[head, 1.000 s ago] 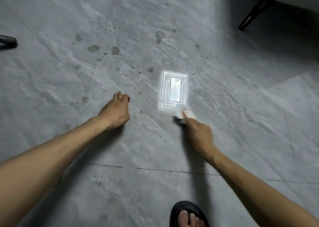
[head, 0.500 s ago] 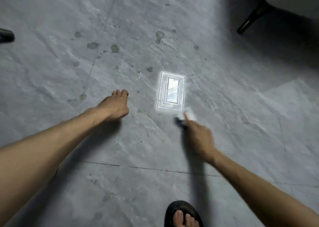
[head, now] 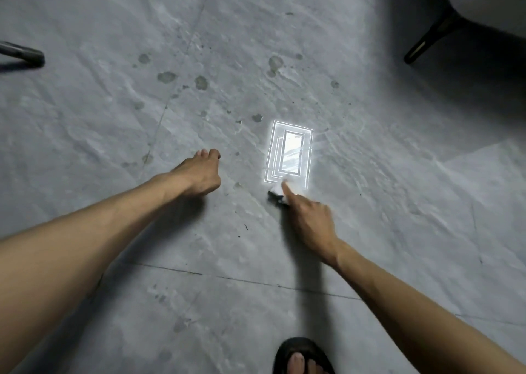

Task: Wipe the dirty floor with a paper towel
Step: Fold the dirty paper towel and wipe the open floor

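Two hands are down on the grey floor (head: pixel 398 231), each with a clear job. Right hand (head: pixel 308 217), centre-right of frame, has the paper towel (head: pixel 280 191) bunched into a small white wad. The index finger lies straight along the top and presses it flat to the floor, while the other fingers are curled in behind. Thumb is hidden, so how much of the wad is actually gripped is unclear. The wad is small, probably so the pressure goes into one spot for scrubbing. It sits at the lower edge of a bright ceiling-light reflection (head: pixel 290 151), touching the floor. Left hand (head: pixel 199 174), left of centre, is planted on the floor holding nothing, with fingers reaching forward and tips down. It reads as a brace taking body weight while the person leans low, well apart from the towel. Dark round stains (head: pixel 201 82) are scattered across the upper middle of the frame, beyond both hands and apparently untouched. Judged from that, most of the wiping is ahead and the next strokes need to push up-frame. Glare makes it hard to tell whether the patch under the towel is clean. One sandalled foot (head: pixel 301 353) shows at the bottom edge, a dark chair leg (head: pixel 427 40) at upper right, and another dark leg tip (head: pixel 22 56) at upper left.
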### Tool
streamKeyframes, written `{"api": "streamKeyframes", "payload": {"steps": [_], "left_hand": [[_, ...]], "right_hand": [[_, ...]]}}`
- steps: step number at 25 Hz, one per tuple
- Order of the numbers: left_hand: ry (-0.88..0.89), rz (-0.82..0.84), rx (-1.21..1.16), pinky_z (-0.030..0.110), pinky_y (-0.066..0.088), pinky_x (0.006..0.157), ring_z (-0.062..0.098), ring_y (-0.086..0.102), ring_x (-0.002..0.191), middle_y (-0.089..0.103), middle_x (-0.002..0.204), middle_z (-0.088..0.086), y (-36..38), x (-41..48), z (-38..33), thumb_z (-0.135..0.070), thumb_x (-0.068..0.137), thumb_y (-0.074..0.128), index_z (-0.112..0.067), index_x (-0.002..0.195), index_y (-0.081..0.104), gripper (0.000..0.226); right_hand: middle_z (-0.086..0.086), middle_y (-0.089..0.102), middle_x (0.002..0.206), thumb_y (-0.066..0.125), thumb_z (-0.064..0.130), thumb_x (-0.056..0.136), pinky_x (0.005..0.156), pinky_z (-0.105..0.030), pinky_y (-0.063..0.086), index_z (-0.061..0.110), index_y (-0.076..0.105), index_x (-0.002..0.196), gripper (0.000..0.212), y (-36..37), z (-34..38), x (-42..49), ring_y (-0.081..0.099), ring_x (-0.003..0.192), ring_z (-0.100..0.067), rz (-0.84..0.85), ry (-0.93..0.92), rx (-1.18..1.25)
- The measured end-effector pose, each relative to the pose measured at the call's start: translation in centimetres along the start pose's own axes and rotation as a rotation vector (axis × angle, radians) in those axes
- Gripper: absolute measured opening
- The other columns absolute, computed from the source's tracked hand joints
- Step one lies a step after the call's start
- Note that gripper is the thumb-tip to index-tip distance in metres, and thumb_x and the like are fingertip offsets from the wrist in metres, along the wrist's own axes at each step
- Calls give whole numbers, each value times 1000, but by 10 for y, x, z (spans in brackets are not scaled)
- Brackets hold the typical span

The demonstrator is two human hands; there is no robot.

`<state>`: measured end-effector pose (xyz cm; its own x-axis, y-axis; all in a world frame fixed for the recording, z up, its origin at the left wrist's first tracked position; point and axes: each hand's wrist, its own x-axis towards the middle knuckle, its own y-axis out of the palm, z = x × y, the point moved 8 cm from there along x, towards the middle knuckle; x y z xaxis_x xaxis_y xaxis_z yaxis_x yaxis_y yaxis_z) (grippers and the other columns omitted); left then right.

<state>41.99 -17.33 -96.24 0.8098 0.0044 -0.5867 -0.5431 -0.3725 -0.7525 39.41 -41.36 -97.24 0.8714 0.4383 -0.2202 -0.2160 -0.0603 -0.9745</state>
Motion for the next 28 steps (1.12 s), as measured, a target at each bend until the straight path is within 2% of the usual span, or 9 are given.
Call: {"api": "streamKeyframes", "payload": {"steps": [4, 8, 11, 15, 18, 20, 24, 26, 28], "left_hand": [[-1, 19, 1, 42, 36, 102, 36, 39, 126, 38, 137, 23, 5, 2, 0, -2, 76, 40, -5, 133, 33, 57], [-8, 25, -3, 40, 35, 101, 36, 41, 124, 42, 133, 22, 0, 2, 1, -2, 77, 40, -4, 132, 34, 56], [-9, 23, 2, 41, 36, 102, 35, 40, 124, 42, 133, 21, 2, 3, 2, -2, 77, 39, -4, 132, 34, 56], [-39, 46, 12, 46, 32, 109, 40, 28, 136, 28, 145, 28, 8, 2, -1, -2, 77, 37, -5, 136, 28, 60], [-90, 45, 8, 48, 30, 111, 42, 26, 137, 25, 147, 29, 9, 1, -7, -4, 81, 37, -5, 142, 22, 63], [-131, 7, -15, 47, 35, 107, 41, 31, 133, 29, 144, 28, 8, 0, -13, -5, 83, 39, -5, 140, 24, 60], [-67, -240, 16, 39, 37, 101, 32, 43, 124, 45, 135, 16, -16, 3, -35, -4, 80, 42, -9, 139, 32, 60], [31, -288, -51, 37, 33, 107, 30, 40, 129, 41, 140, 12, -30, 20, -50, -1, 81, 42, -11, 140, 33, 61], [99, -292, -85, 37, 31, 110, 29, 38, 131, 40, 142, 11, -42, 47, -62, -4, 84, 43, -11, 141, 33, 59]], "right_hand": [[-21, 68, 100, 36, 13, 96, 60, -37, 37, 19, 35, 143, 48, -18, -85, -22, 62, 78, -41, -161, 632, 126], [-14, 68, 99, 46, 10, 88, 54, -35, 33, 17, 30, 149, 63, 22, 90, -16, 63, 71, -37, 38, 77, 198], [-9, 68, 110, 49, 14, 89, 57, -38, 40, 25, 31, 149, 64, 9, 53, -10, 65, 80, -39, 14, -176, 141], [-21, 66, 110, 45, 16, 95, 69, -41, 45, 25, 41, 142, 48, -17, -149, -44, 62, 88, -43, -124, 578, 70], [-26, 67, 94, 38, 15, 98, 67, -42, 47, 19, 50, 127, 32, -15, -156, -50, 63, 80, -42, -275, 968, 165], [-20, 69, 93, 39, 17, 98, 62, -38, 44, 21, 47, 133, 36, -3, -88, -12, 65, 77, -39, -239, 787, 239], [-7, 67, 110, 54, 9, 84, 50, -34, 38, 25, 35, 145, 65, 8, 29, 18, 63, 68, -38, -21, -65, 123], [-8, 70, 101, 57, 10, 86, 50, -34, 40, 23, 41, 143, 61, -9, -43, 30, 65, 68, -37, -139, 19, 53], [-15, 69, 100, 46, 12, 94, 58, -36, 41, 21, 42, 140, 48, -25, -145, 46, 65, 76, -39, -199, 420, 9]]}}
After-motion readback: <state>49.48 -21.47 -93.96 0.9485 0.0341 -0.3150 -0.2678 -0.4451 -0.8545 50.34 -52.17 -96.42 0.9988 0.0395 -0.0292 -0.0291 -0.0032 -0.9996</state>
